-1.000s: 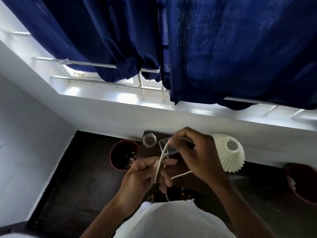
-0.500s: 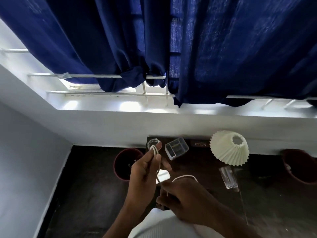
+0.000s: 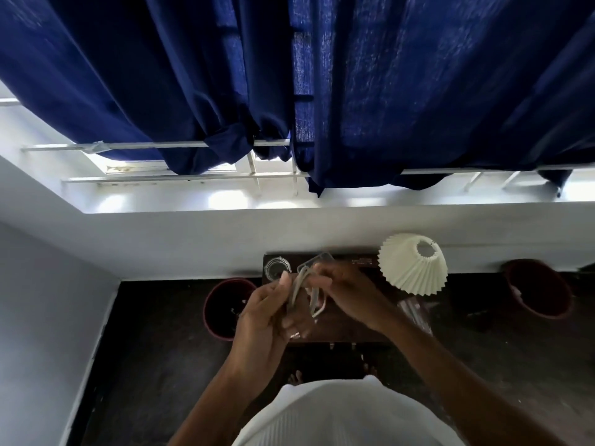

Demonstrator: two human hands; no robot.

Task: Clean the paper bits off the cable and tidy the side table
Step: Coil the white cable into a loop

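A thin white cable [image 3: 297,289] hangs in several loops above a small dark wooden side table [image 3: 347,329]. My left hand [image 3: 264,320] pinches the loops between thumb and fingers. My right hand [image 3: 347,292] grips the same cable just to the right, fingers closed on a strand that curls down below them. On the table's far edge stand a small round glass jar [image 3: 276,267] and a clear plastic box [image 3: 317,260], the box partly hidden behind my fingers. Paper bits cannot be made out on the cable.
A white pleated lampshade [image 3: 413,263] sits at the table's right rear, with a clear glass base [image 3: 415,313] below it. A dark red bin [image 3: 225,307] stands on the floor left of the table, another red pot [image 3: 537,288] far right. Blue curtains [image 3: 322,91] hang over the window ledge.
My right hand has risen from near my lap to meet my left hand. More loops of cable now sit gathered in my left hand.
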